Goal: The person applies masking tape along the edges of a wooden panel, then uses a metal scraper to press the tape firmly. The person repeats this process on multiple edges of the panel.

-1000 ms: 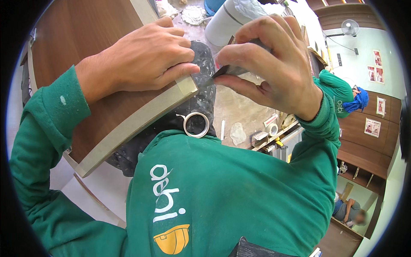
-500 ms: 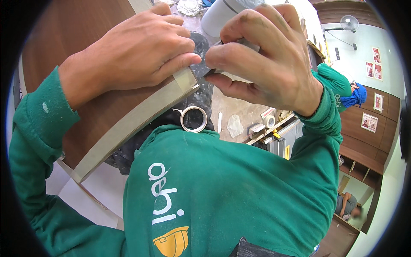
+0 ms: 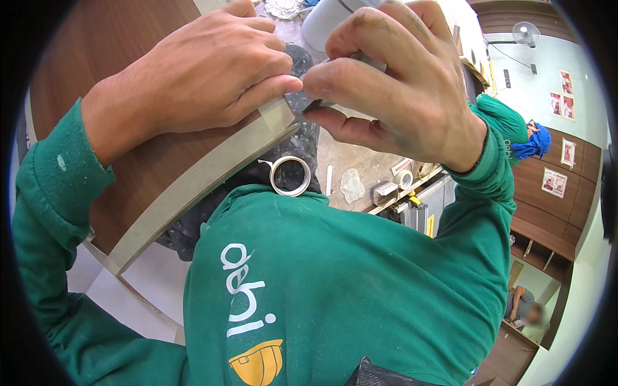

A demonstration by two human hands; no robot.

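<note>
Panel (image 3: 145, 174) with brown wood grain lies at the left, over the person's dark trousers (image 3: 299, 138), its pale edge strip (image 3: 187, 170) curving along the near side. The left hand (image 3: 206, 71) rests on it, fingers curled toward the far side, thumb near the right corner; their tips are hidden, so I cannot tell whether they grip. The right hand (image 3: 412, 90) pinches a thin dark piece (image 3: 313, 106) between thumb and bent index finger; sandpaper or blade, I cannot tell. Over the last second this piece has come closer to the panel's right corner, which puts the work at that end of the strip; contact is unclear. Nearer, a tape roll (image 3: 287, 192) with a loose end sits against the trousers. Farther away stands a white bucket (image 3: 322, 29); well off to the right is a co-worker (image 3: 496, 119) in green.
</note>
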